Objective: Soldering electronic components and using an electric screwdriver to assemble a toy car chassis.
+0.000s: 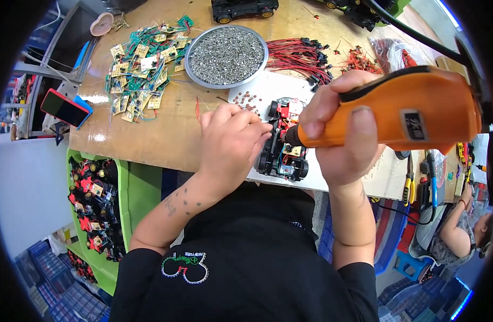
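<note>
Flat green circuit boards [142, 72] pile up toward 11 o'clock. At 12, a round, shiny metal bowl [217, 86] holds silvery bits [225, 53]. The left hand [229, 138] is bunched together; I can't tell if it pinches anything. Beside it, toward 2, lies the toy car chassis [277, 155], black and red with chunky wheels. The right hand [355, 137] wraps around a smooth orange electric screwdriver [389, 121].

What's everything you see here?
Electric screwdriver: one, orange, right hand
Toy-car chassis: one, black-red, on board
Board: one, white, on table
Bowl: one, silver, on table
Metal bits: many, silver, in bowl
Circuit boards: many, green-tan, left of bowl
Wires: many, red-black, right of bowl
Phone: one, red-edged, left
More chassis: many, black-red, green crate
Person: one, grey top, right
Left hand: one, bare, at chassis
Right hand: one, bare, on screwdriver
</note>
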A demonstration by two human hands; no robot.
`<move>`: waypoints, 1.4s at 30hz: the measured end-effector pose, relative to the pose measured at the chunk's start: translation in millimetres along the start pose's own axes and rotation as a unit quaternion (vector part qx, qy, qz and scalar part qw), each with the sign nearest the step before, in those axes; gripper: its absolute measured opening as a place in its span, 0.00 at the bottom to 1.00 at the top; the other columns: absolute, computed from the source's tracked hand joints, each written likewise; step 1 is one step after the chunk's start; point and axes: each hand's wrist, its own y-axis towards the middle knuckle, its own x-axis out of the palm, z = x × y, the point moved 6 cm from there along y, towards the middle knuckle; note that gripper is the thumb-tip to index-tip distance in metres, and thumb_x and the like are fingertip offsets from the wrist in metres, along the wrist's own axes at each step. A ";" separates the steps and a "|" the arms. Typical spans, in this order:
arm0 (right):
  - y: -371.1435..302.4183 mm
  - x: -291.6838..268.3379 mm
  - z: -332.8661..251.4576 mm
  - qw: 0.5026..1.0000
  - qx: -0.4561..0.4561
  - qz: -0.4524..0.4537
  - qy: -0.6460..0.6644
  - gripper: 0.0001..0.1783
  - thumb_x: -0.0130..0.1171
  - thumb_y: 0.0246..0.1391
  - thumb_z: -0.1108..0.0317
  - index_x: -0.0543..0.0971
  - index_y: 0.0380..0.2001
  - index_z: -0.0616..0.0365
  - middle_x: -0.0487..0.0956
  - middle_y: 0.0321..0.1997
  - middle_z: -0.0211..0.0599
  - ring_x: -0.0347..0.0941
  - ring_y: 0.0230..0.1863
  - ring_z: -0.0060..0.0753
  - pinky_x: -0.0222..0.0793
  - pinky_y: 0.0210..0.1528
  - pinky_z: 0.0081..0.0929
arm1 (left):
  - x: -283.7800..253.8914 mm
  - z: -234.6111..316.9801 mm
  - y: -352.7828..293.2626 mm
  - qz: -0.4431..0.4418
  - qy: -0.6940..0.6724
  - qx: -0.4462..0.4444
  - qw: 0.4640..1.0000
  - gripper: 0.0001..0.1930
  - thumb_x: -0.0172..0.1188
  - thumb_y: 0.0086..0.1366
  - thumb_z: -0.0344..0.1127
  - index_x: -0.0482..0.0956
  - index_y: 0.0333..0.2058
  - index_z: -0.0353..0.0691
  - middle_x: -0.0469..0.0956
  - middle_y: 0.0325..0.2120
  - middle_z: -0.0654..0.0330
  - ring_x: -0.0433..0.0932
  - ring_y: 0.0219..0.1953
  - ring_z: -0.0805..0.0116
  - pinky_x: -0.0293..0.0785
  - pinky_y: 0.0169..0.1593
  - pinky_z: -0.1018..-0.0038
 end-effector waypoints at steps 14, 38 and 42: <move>-2.7 8.6 2.9 0.995 0.016 0.004 -0.098 0.17 0.55 0.58 0.61 0.70 0.42 0.64 0.71 0.24 0.36 0.67 0.20 0.25 0.66 0.23 0.23 | -2.4 -0.8 -15.2 -0.035 -0.041 -0.038 0.998 0.07 0.69 0.51 0.38 0.85 0.30 0.47 0.77 0.30 0.71 0.71 0.41 0.66 0.61 0.45 0.65; 7.1 -12.7 -23.6 0.999 -0.030 -0.026 -0.024 0.21 0.48 0.62 0.51 0.68 0.43 0.59 0.68 0.28 0.33 0.64 0.22 0.24 0.61 0.25 0.24 | 15.7 6.8 2.3 -0.020 -0.119 -0.045 0.992 0.18 0.72 0.47 0.48 0.83 0.33 0.46 0.79 0.32 0.68 0.72 0.43 0.63 0.59 0.49 0.63; 7.0 -17.8 -15.6 0.999 -0.024 0.001 -0.031 0.21 0.50 0.61 0.52 0.69 0.44 0.60 0.69 0.27 0.33 0.65 0.23 0.25 0.62 0.26 0.25 | 21.1 8.0 3.2 -0.053 -0.077 -0.050 0.994 0.22 0.75 0.45 0.50 0.82 0.36 0.46 0.80 0.34 0.66 0.73 0.44 0.62 0.61 0.49 0.65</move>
